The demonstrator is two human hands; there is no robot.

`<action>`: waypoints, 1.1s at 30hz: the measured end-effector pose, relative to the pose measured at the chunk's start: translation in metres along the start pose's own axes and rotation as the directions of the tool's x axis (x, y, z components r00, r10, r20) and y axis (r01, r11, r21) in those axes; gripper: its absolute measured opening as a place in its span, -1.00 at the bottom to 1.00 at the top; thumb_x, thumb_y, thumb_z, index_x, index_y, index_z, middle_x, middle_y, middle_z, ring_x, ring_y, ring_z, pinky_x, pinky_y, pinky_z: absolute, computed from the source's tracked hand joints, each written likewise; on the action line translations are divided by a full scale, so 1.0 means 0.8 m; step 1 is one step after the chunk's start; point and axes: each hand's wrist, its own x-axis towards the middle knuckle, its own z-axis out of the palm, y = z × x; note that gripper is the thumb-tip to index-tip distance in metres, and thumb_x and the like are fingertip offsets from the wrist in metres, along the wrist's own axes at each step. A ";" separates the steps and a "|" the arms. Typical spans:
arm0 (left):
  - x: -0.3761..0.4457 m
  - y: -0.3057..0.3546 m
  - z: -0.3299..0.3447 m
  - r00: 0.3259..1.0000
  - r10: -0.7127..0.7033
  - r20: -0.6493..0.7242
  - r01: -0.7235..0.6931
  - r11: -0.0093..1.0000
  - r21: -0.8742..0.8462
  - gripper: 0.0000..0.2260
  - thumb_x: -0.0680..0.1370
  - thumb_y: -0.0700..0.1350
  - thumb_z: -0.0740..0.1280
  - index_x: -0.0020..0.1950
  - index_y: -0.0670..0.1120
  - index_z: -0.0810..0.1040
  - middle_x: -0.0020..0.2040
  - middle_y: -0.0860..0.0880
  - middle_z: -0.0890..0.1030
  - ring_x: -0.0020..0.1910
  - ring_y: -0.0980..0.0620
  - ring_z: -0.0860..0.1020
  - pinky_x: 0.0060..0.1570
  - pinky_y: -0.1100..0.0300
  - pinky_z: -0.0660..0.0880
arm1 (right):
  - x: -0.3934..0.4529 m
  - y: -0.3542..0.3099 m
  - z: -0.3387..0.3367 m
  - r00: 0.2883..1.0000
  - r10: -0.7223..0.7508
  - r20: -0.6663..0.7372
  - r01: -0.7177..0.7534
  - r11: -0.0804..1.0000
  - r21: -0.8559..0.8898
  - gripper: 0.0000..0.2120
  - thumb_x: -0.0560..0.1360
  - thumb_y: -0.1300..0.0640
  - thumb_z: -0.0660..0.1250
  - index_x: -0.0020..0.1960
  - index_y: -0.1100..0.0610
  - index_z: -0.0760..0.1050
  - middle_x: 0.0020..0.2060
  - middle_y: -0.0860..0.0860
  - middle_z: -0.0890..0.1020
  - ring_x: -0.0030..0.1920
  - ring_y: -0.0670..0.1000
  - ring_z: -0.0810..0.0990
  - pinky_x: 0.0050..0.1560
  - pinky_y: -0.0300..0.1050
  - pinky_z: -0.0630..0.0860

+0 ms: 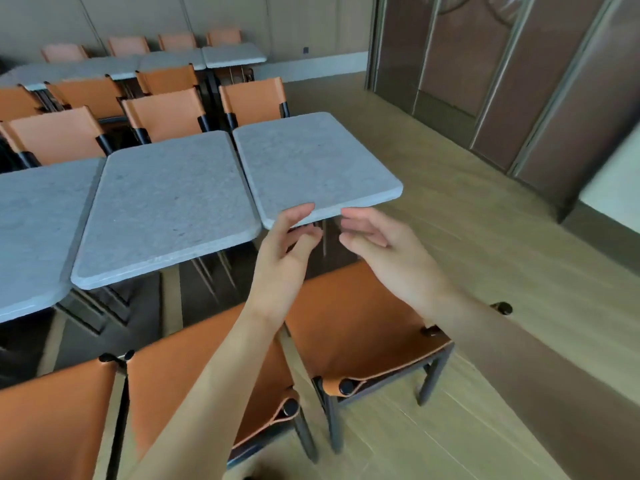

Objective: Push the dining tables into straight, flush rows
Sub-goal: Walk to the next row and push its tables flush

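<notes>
Your left hand and right hand, fingers loosely spread, holding nothing, near the grey stone-topped end table's front edge: push squarely, evenly.

Orange leather chairs with black frames, tucked near side and far side. Wood plank floor. Brown panelled doors at right. Beige wall with pale skirting behind.

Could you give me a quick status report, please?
Both hands open at end table's near edge. It sits offset from its neighbour. Chair below.
</notes>
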 end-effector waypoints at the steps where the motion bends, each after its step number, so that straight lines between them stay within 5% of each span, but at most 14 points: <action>1: -0.009 0.012 0.023 1.000 0.004 0.018 -0.004 1.000 -0.003 -0.73 0.66 -0.16 0.29 0.32 0.08 0.56 0.10 0.37 0.60 0.11 0.39 0.54 0.17 0.42 0.46 | -0.020 0.002 -0.029 1.000 0.000 -0.011 0.000 1.000 -0.018 -0.62 0.61 0.05 0.34 0.42 -0.09 0.47 0.29 -0.19 0.57 0.21 -0.38 0.50 0.07 -0.52 0.41; 5: -0.028 0.053 0.094 0.997 0.043 0.061 -0.042 0.999 -0.015 -0.74 0.66 -0.12 0.29 0.32 0.11 0.55 0.13 0.37 0.57 0.05 0.45 0.53 0.02 0.48 0.46 | -0.067 0.000 -0.113 0.997 -0.004 -0.075 0.002 1.000 -0.026 -0.63 0.61 0.04 0.34 0.41 -0.09 0.48 0.31 -0.16 0.57 0.22 -0.37 0.50 0.12 -0.44 0.39; 10: -0.021 0.087 0.145 0.995 0.076 0.060 -0.077 0.997 0.014 -0.74 0.65 -0.11 0.29 0.32 0.11 0.54 0.27 0.27 0.52 0.11 0.45 0.52 0.31 0.24 0.42 | -0.073 -0.005 -0.158 0.989 -0.033 -0.147 0.035 0.999 0.012 -0.64 0.62 0.03 0.33 0.41 -0.08 0.48 0.31 -0.13 0.57 0.22 -0.30 0.53 0.26 -0.25 0.45; 16: 0.018 0.098 0.185 0.996 0.071 0.052 -0.072 0.997 0.014 -0.74 0.66 -0.10 0.27 0.33 0.10 0.55 0.32 0.23 0.52 0.20 0.35 0.54 0.38 0.12 0.42 | -0.044 0.012 -0.208 0.988 -0.013 -0.152 0.022 0.998 0.057 -0.65 0.62 0.04 0.31 0.40 -0.08 0.49 0.29 -0.14 0.58 0.24 -0.25 0.54 0.36 -0.09 0.46; 25: 0.132 0.093 0.195 0.978 0.004 -0.211 -0.001 1.000 0.014 -0.81 0.63 -0.07 0.30 0.22 0.09 0.59 0.23 0.22 0.58 0.22 0.31 0.53 0.45 -0.01 0.37 | 0.126 -0.009 -0.235 0.991 -0.110 0.073 0.109 0.994 0.018 -0.67 0.62 0.02 0.31 0.38 -0.09 0.50 0.25 -0.16 0.60 0.25 -0.18 0.55 0.39 0.03 0.46; 29: 0.175 0.091 0.198 0.957 -0.043 -0.288 0.059 0.997 0.046 -0.69 0.47 0.07 0.30 0.18 0.08 0.63 0.07 0.20 0.61 0.25 0.19 0.54 0.44 0.00 0.38 | 0.200 -0.019 -0.240 0.962 -0.145 0.231 0.146 0.989 0.013 -0.66 0.62 0.01 0.32 0.39 -0.11 0.49 0.27 -0.17 0.59 0.24 -0.22 0.53 0.35 -0.01 0.49; 33: 0.203 0.085 0.213 0.937 -0.093 -0.335 0.119 0.991 0.057 -0.68 0.45 0.09 0.31 0.18 0.11 0.63 0.14 0.19 0.63 0.26 0.19 0.54 0.45 -0.03 0.37 | 0.254 -0.007 -0.252 0.944 -0.149 0.295 0.143 0.989 0.043 -0.68 0.61 0.00 0.32 0.36 -0.12 0.50 0.25 -0.17 0.59 0.22 -0.19 0.56 0.33 0.00 0.51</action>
